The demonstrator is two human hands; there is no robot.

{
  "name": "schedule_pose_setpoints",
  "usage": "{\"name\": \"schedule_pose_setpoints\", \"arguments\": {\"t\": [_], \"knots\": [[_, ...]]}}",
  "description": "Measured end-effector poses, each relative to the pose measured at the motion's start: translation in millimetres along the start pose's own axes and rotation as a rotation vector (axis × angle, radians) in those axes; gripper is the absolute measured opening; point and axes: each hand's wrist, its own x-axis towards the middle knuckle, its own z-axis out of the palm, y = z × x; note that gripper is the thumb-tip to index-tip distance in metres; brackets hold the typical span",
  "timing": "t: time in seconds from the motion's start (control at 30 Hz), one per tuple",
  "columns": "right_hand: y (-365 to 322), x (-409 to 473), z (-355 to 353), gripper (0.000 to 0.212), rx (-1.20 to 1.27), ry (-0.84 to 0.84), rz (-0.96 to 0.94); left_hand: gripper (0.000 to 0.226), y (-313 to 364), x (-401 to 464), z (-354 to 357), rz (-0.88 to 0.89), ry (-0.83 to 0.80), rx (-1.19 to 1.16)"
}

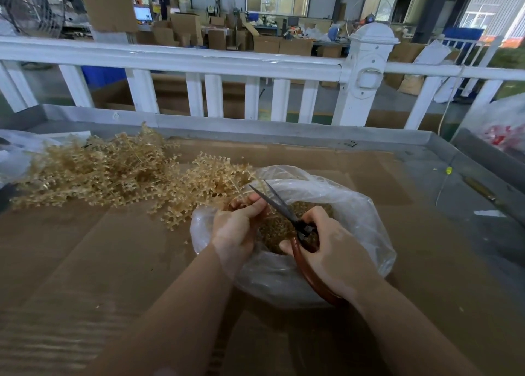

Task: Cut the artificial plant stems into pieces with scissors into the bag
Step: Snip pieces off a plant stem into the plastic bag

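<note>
Cardboard-covered table (85, 262) under everything. Big loose pile of tan artificial plant stems (93, 171) lies at my left, within reach as feed stock. Clear plastic bag (355, 205) sits mouth-up under my hands, so I judge cuttings drop straight in; cut pieces already inside. My left hand (235, 228) pinches one stem over the bag mouth. My right hand (329, 242) grips the scissors (284, 208) by the red-brown handles, blades slightly apart at the stem.
</note>
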Motion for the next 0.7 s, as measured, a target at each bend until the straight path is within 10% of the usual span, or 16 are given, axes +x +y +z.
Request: {"name": "schedule_pose_setpoints", "arguments": {"t": [0.2,0.37,0.7], "knots": [[-2.4,0.1,2.7,0.046,-0.037,0.018,-0.027,0.014,-1.2,-1.1,4.3,-0.066,-0.051,-0.073],[-4.9,1.4,3.2,0.043,-0.053,0.024,-0.033,0.053,-3.0,-2.7,3.4,-0.057,-0.037,-0.13],[-7.2,-3.3,3.8,0.047,-0.118,0.04,-0.063,0.013,-0.6,-4.7,4.6,-0.071,-0.023,-0.119]]}}
